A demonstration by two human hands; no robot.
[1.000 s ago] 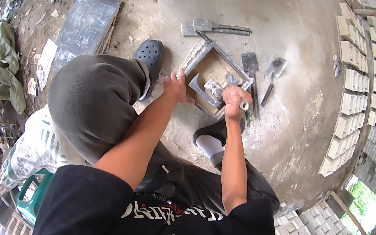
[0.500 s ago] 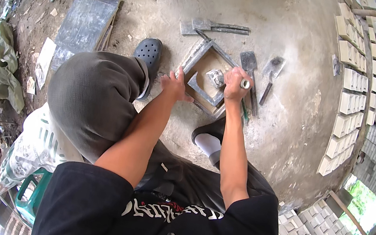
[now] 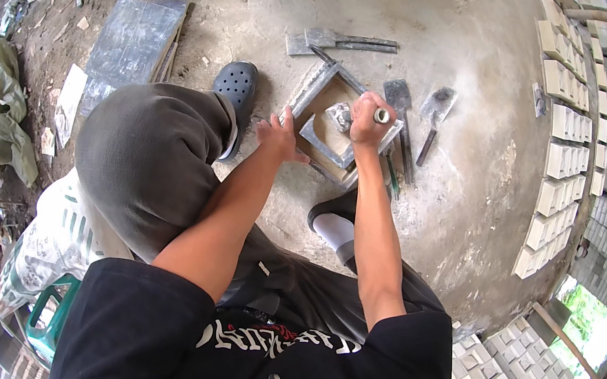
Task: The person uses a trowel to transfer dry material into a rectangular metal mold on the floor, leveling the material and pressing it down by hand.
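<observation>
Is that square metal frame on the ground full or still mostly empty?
Mostly empty. Inside the square frame bare brown base shows, with only a grey corner piece and a small grey lump under the right hand.

White-green printed sack (image 3: 45, 244), lower left

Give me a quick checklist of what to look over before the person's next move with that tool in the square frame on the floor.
1. Right hand closed firmly round the tool handle: ok.
2. Left hand steadying the square frame at its near edge: ok, it seems to touch.
3. Frame lying flat on the concrete floor: ok.
4. Tool's working end inside the frame: cannot tell, the hand hides it.
5. Spare trowels lying apart, beside the frame: ok.
6. Black clog clear of the frame: ok.
</observation>
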